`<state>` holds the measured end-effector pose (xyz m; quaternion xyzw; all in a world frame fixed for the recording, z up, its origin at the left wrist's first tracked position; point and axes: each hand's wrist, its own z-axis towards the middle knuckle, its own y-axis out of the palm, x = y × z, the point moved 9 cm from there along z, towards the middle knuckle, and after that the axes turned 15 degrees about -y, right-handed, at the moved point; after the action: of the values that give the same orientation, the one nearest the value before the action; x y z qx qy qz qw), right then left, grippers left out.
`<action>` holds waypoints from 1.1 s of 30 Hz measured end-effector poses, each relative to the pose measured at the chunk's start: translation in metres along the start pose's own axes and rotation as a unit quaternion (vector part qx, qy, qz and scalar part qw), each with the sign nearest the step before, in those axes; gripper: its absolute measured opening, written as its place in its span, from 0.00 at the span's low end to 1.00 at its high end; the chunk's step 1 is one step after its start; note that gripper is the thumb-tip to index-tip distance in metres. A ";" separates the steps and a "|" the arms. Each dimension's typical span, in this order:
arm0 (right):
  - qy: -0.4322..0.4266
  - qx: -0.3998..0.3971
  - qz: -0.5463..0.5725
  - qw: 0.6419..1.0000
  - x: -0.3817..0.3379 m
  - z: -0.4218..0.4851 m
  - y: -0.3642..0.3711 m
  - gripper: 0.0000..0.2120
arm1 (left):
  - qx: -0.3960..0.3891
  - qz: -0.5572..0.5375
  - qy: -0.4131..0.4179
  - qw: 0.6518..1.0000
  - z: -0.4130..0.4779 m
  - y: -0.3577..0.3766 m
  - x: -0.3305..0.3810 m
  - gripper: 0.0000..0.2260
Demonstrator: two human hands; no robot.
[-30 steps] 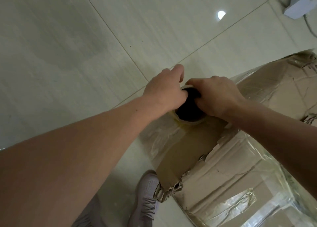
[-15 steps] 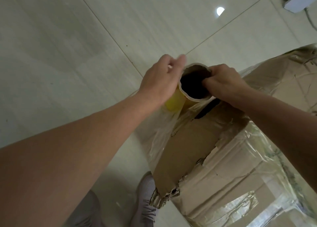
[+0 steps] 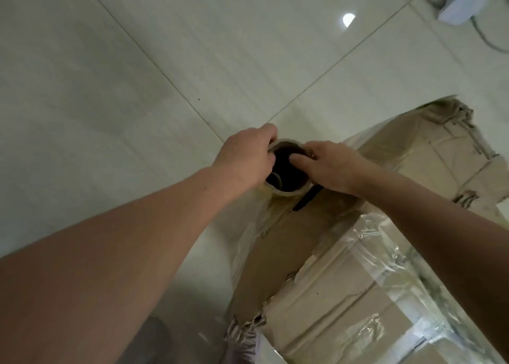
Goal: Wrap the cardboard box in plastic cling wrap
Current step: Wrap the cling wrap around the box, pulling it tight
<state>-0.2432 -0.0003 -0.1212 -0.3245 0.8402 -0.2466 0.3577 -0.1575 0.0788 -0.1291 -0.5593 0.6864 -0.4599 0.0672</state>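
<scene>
My left hand [image 3: 245, 157] and right hand [image 3: 334, 165] closed on cling wrap roll [image 3: 286, 171], fingers hooked inside core, at corner of cardboard box [image 3: 344, 267] on floor. Film thin, clingy, tears easily; grip stiff core ends.

A brown cardboard box [image 3: 344, 295] at four o'clock, its torn edges frayed paler, carries glossy clear cling wrap [image 3: 385, 267] with silvery white glints. At centre, the roll's tube [image 3: 286, 191] has a pale beige rim, a black hollow and a yellowish tint beneath. The floor [image 3: 137, 74] is pale grey-green tile with thin dark grout lines. At one o'clock, a white object [image 3: 457, 3].
</scene>
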 end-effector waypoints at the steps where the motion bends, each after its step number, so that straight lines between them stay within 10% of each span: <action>1: -0.005 -0.008 0.026 1.000 0.001 -0.005 -0.004 0.18 | -0.012 0.009 -0.001 1.000 -0.001 0.001 0.004 0.09; 8: -0.049 -0.164 -0.273 0.947 0.023 0.001 0.006 0.20 | -0.088 0.158 -0.027 0.983 -0.002 0.005 0.014 0.07; 19: -0.025 -0.355 -0.318 0.879 0.033 0.039 0.094 0.28 | -0.141 0.183 0.061 0.971 0.024 0.010 -0.010 0.06; 33: 0.010 -0.402 -0.343 0.849 0.024 0.045 0.145 0.32 | -0.118 0.096 0.019 0.988 0.033 -0.012 -0.041 0.05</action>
<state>-0.2748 0.0710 -0.2538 -0.7048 0.7049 0.0025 0.0800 -0.1145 0.0949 -0.1563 -0.4859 0.7878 -0.3772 0.0314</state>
